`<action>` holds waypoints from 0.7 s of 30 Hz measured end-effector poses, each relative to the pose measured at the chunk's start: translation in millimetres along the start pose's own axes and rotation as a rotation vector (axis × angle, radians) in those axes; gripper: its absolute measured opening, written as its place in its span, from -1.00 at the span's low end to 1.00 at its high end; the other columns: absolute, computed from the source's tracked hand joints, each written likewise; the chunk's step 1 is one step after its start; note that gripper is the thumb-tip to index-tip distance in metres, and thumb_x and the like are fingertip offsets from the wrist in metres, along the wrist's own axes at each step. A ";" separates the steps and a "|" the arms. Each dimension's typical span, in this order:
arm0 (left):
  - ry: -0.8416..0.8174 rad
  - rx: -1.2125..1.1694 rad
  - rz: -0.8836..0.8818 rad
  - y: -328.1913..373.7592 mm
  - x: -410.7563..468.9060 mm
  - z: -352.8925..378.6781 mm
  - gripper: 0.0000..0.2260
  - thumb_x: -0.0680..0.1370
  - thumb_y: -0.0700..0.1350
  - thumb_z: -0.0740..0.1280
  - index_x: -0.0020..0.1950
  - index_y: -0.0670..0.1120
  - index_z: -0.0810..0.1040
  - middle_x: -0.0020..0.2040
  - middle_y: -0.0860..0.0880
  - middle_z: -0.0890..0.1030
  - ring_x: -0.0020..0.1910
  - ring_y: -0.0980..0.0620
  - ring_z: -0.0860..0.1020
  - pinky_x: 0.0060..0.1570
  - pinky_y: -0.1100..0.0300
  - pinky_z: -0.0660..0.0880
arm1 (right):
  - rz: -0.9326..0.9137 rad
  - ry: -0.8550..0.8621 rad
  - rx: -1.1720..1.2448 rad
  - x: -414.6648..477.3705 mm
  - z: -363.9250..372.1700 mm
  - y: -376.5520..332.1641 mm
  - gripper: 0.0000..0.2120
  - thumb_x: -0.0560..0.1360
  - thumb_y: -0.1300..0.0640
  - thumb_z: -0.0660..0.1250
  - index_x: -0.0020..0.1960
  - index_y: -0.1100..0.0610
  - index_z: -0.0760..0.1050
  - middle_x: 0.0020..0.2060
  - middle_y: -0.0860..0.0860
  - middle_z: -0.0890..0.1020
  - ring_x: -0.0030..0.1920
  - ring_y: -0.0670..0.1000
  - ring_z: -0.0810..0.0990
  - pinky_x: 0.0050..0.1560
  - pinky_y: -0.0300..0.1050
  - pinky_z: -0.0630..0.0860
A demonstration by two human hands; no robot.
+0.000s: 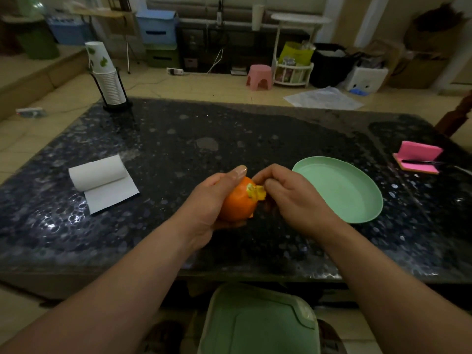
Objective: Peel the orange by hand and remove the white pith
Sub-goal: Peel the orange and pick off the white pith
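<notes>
Dark speckled bench carries a green plate. Just left of the plate, the left grip cups the orange above the bench. The right grip pinches a lifted peel flap. Pulling slowly and low along the fruit should bring the pith away with the rind.

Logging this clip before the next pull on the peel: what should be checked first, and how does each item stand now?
1. Orange secure: ok, the left hand wraps round it, thumb on top.
2. Grip on the peel flap: ok, the right hand pinches it.
3. Peel opened: ok, but only a small flap at the top is lifted.
4. Green plate close enough for scraps: ok, it lies just beside the right hand.
5. Paper towel roll available: ok, on the table to the left.
6. Pith cleared: not ok, the rind covers most of the fruit.
</notes>
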State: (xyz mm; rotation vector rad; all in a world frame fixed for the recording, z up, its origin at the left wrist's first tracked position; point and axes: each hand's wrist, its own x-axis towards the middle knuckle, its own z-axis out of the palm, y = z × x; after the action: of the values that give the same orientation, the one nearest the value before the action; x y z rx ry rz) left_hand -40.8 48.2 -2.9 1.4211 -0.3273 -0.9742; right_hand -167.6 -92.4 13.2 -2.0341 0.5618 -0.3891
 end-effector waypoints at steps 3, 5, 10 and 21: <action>0.036 -0.032 0.008 0.1 5.5 -4.0 -0.54 0.47 0.30 0.49 0.21 0.04 0.62 0.17 -0.12 0.71 0.06 -0.16 0.73 0.08 -0.25 0.68 | 0.032 -0.020 0.152 -2.1 -1.5 0.9 -0.75 0.74 -0.03 0.23 0.13 0.10 0.58 -0.15 0.05 0.71 -0.20 0.05 0.71 -0.23 -0.05 0.61; 0.034 -0.031 0.019 0.6 8.7 -6.1 -0.51 0.43 0.33 0.51 0.20 0.04 0.63 0.20 -0.13 0.71 0.12 -0.19 0.72 0.10 -0.29 0.66 | 0.067 -0.062 0.131 -3.4 0.9 2.7 -0.59 0.62 -0.24 0.29 0.11 0.12 0.54 -0.12 0.05 0.74 -0.15 0.09 0.75 -0.18 0.12 0.66; 0.029 0.010 0.039 -0.5 10.3 -6.4 -0.55 0.43 0.32 0.55 0.15 0.06 0.67 0.21 -0.14 0.68 0.16 -0.23 0.70 0.08 -0.30 0.67 | 0.085 -0.184 0.034 -4.0 2.7 4.0 -0.66 0.69 -0.17 0.28 0.04 0.12 0.54 -0.09 0.06 0.75 -0.07 0.03 0.77 -0.05 0.22 0.73; -0.046 0.282 0.013 0.7 9.4 -10.5 -0.56 0.36 0.41 0.53 0.10 0.19 0.71 0.18 0.00 0.70 0.18 -0.11 0.68 0.23 -0.22 0.62 | -0.099 -0.118 -0.222 -9.7 13.4 -0.8 -0.74 0.70 0.00 0.25 -0.16 0.02 0.49 -0.37 -0.04 0.58 -0.40 -0.12 0.49 -0.35 -0.06 0.45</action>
State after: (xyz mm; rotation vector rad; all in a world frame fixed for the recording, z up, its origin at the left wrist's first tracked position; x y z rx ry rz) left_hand -27.5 48.3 -7.4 1.6502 -0.5242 -0.9788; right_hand -169.1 -77.1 6.9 -2.2882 0.4486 -0.2727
